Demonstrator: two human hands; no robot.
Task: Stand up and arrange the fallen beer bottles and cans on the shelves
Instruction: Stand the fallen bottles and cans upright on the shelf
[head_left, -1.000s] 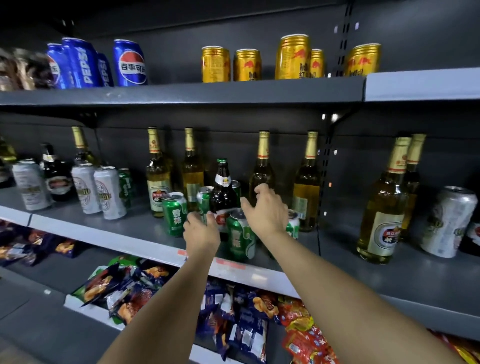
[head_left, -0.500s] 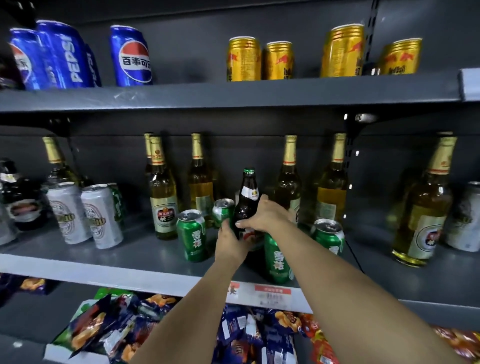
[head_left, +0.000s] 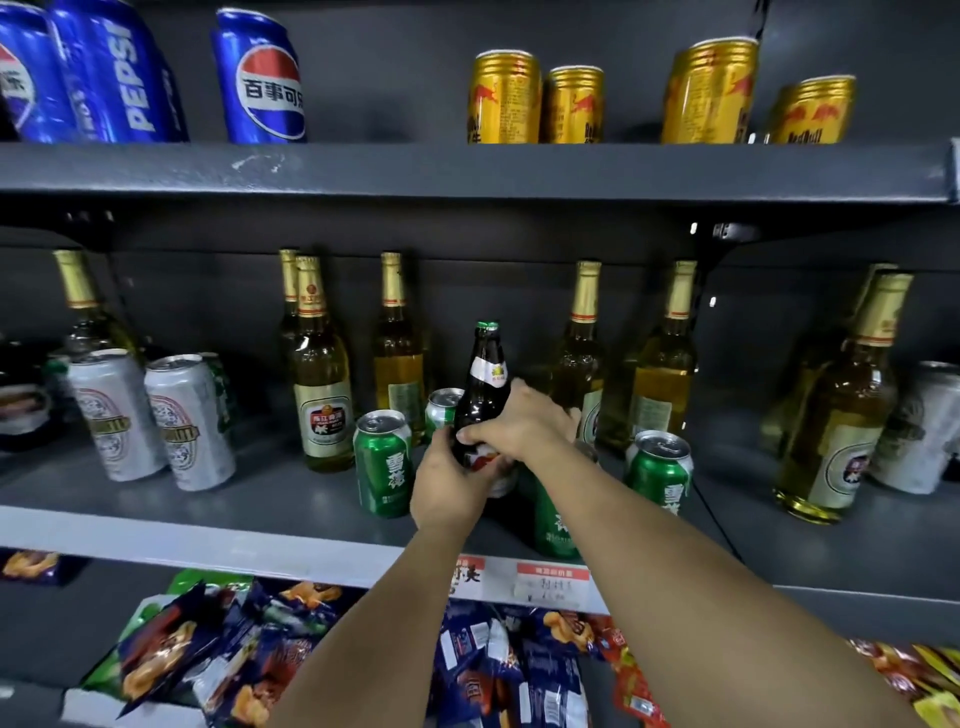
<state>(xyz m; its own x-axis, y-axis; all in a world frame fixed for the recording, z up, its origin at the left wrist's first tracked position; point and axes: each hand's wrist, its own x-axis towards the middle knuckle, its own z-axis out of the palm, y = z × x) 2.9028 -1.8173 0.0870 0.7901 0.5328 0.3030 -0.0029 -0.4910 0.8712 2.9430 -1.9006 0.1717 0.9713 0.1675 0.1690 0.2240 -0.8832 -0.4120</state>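
Both hands on the dark bottle (head_left: 483, 384), upright on the middle shelf (head_left: 208, 540) among green cans (head_left: 383, 462): left hand (head_left: 449, 483) wraps its lower body, right hand (head_left: 519, 428) curls fingers around it from the right. Gold-neck bottles (head_left: 322, 374) stand behind, silver cans (head_left: 189, 421) left.

The lower body of the dark brown glass bottle (head_left: 484, 384) is hidden behind the left hand (head_left: 447, 480) and right hand (head_left: 519, 426), whose forearm covers most of a green aluminium can (head_left: 553, 525), while the far-left blue Pepsi can (head_left: 21, 78) is cut off by the edge.
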